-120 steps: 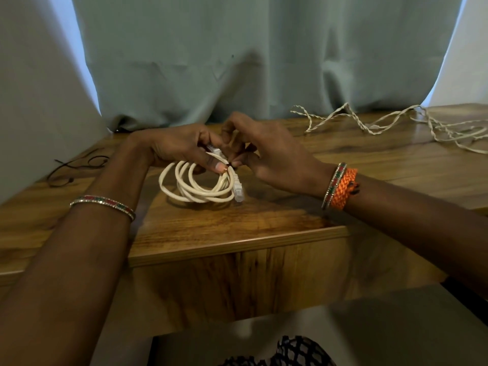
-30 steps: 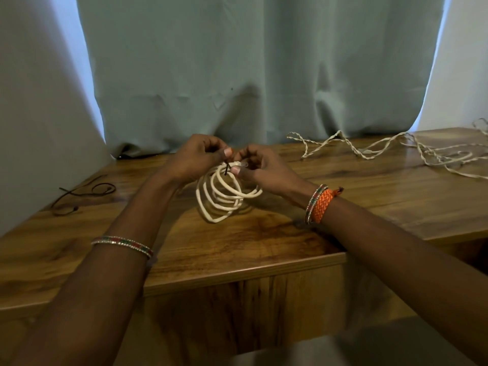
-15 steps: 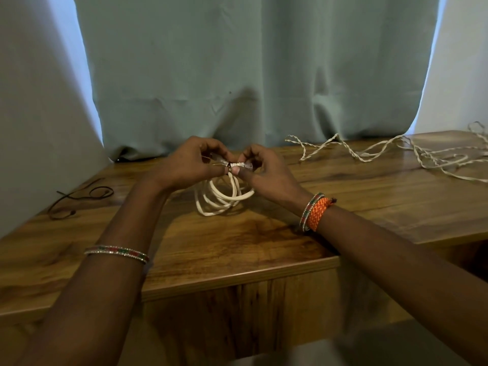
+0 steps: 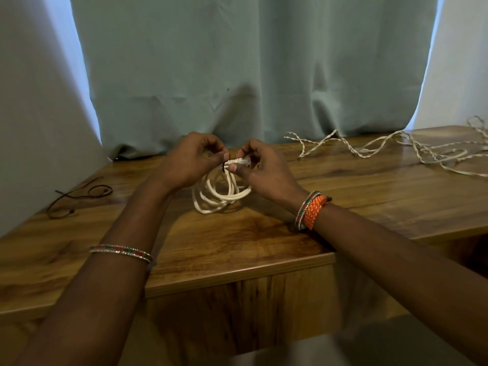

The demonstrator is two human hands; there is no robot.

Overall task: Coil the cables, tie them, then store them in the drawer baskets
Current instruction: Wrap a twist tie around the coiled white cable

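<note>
A white coiled cable [image 4: 219, 192] hangs just above the wooden table [image 4: 237, 233], its lower loops touching the top. My left hand [image 4: 192, 159] and my right hand [image 4: 260, 167] meet at the top of the coil. Both pinch a thin dark tie [image 4: 224, 166] wrapped round the loops beside the clear plug [image 4: 241, 161]. The ends of the tie are hidden by my fingers.
A loose twisted white cable [image 4: 396, 149] sprawls over the table's back right. A thin dark cord [image 4: 79, 194] lies at the far left. A grey-green curtain [image 4: 250, 70] hangs behind the table. The table's front edge is close to my forearms.
The coil was lifted off the table and held upright, then lowered a little. Both hands have kept working at its top, closing in on the dark tie.
</note>
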